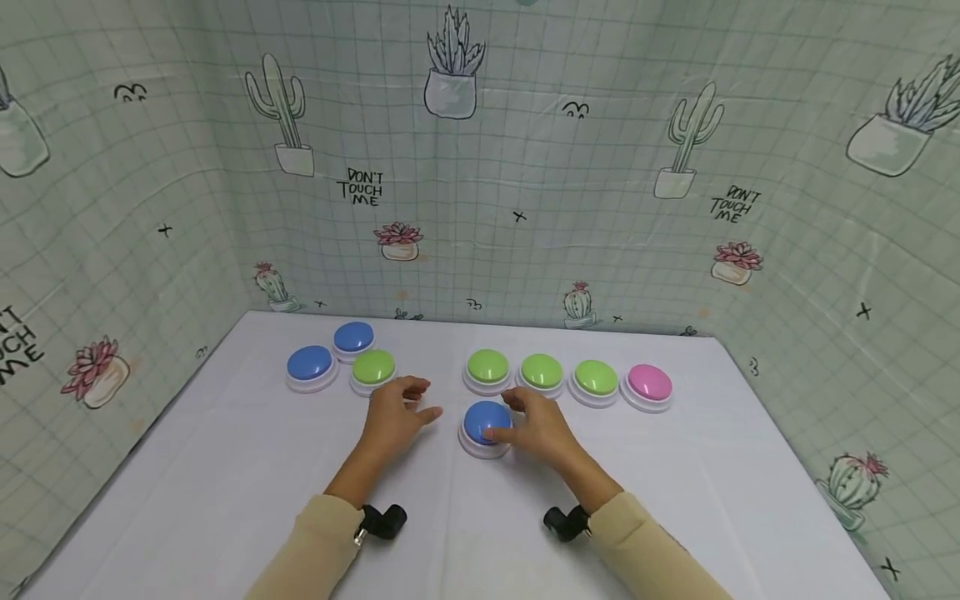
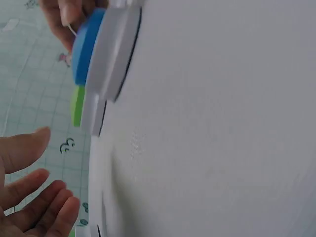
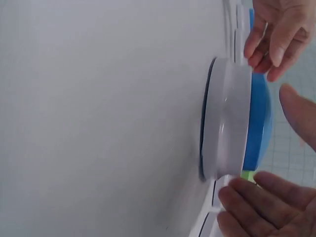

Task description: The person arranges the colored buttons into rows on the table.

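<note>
A blue dome button (image 1: 487,423) on a round white base sits on the white table, in front of the row of green ones. My right hand (image 1: 546,427) is at its right side, thumb over the dome's edge and fingers behind. In the right wrist view, the thumb (image 3: 298,116) stands off the blue dome (image 3: 258,123), and the extended fingers lie beside the base; whether they touch it I cannot tell. Left of this button my left hand (image 1: 395,414) hovers, holding nothing, its fingers spread from the thumb. Its forefinger side partly covers a green button (image 1: 373,367).
Behind the right hand stand several green buttons (image 1: 542,372) in a row, with a pink button (image 1: 649,383) at the right end. Two more blue buttons (image 1: 309,363) are at the back left. A patterned cloth (image 1: 480,183) hangs behind the white table (image 1: 225,500).
</note>
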`<state>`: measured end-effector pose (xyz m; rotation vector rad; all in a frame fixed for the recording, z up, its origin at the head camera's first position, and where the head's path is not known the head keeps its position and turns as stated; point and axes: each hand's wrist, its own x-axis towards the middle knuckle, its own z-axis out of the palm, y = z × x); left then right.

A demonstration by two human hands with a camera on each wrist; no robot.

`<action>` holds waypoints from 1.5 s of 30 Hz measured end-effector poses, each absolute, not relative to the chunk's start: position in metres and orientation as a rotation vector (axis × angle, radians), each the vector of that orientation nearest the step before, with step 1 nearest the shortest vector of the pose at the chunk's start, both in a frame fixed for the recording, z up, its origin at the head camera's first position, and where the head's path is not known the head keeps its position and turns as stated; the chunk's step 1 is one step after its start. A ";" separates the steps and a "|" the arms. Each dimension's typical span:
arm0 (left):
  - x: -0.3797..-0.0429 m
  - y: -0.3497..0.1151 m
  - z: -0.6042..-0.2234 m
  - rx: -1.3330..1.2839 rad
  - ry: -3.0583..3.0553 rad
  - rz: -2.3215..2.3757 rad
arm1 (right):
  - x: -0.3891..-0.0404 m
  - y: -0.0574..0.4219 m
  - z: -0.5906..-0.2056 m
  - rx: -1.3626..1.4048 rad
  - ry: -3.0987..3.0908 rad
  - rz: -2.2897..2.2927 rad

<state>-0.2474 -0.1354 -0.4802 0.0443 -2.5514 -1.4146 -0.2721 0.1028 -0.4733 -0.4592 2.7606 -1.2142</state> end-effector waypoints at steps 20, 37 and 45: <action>-0.286 -0.210 -0.485 0.226 -2.558 -1.175 | -0.265 0.002 -0.458 -0.705 2.659 -1.230; -0.287 -0.221 -0.485 0.190 -2.629 -1.168 | -0.276 -0.048 -0.468 -0.647 2.670 -1.053; -0.280 -0.228 -0.484 0.130 -2.705 -1.154 | -0.278 -0.049 -0.477 -0.610 2.658 -1.116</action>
